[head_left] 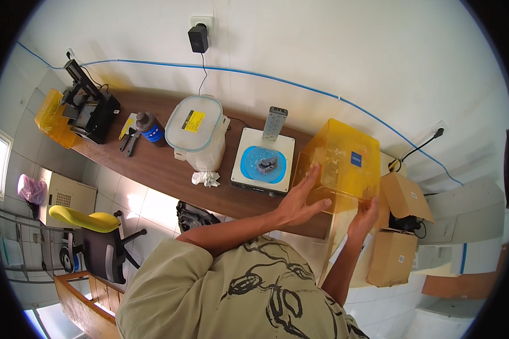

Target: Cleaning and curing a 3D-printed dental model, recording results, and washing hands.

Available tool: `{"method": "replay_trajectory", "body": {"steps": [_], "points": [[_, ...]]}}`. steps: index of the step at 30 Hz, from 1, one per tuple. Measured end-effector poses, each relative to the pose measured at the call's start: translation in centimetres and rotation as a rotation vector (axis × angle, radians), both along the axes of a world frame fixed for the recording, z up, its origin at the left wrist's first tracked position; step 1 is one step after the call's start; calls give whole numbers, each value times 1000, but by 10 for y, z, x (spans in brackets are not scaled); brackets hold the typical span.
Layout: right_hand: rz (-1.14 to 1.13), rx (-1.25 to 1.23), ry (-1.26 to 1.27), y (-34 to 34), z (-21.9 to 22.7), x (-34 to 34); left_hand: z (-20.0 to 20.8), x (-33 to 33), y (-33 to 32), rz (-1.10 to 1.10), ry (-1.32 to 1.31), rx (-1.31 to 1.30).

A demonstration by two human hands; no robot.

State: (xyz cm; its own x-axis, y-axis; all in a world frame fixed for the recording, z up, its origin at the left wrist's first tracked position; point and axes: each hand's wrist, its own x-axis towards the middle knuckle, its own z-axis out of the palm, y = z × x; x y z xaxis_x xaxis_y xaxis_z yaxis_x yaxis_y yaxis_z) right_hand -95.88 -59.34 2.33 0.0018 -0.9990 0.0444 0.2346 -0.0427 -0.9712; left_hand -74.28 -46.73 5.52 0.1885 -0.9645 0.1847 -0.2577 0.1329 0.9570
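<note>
At the right end of the brown table, a cover of clear orange plastic is seen just beside the white machine; whether it is rested on a surface or lifted cannot be told. Its near left side is met by the left hand, which is opened nearly flat, the fingers stretched along the plastic and the thumb spread apart. By the right hand the near right corner is touched with bent fingers; how firmly it is gripped cannot be made out.

On the machine, a grey lump is carried on a speckled blue disc, with an upright column set behind it. To the left, a lidded tub is placed, with crumpled tissue at its near side. Farther left, a bottle is stood near some hand tools, and a black printer is set at the far end. Cardboard boxes are stacked to the right of the cover.
</note>
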Motion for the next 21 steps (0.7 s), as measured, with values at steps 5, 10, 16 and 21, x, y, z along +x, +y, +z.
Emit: {"method": "replay_trajectory", "body": {"steps": [5, 10, 16, 21], "points": [[-136, -268, -100, 32, 106, 0, 80, 10, 31, -82, -33, -238], [-80, -372, -160, 46, 195, 40, 156, 53, 43, 56, 1, -459], [33, -295, -45, 61, 195, 145, 186, 108, 59, 390, 323, -367], [273, -210, -103, 62, 150, 169, 134, 126, 72, 487, 389, -360]]}}
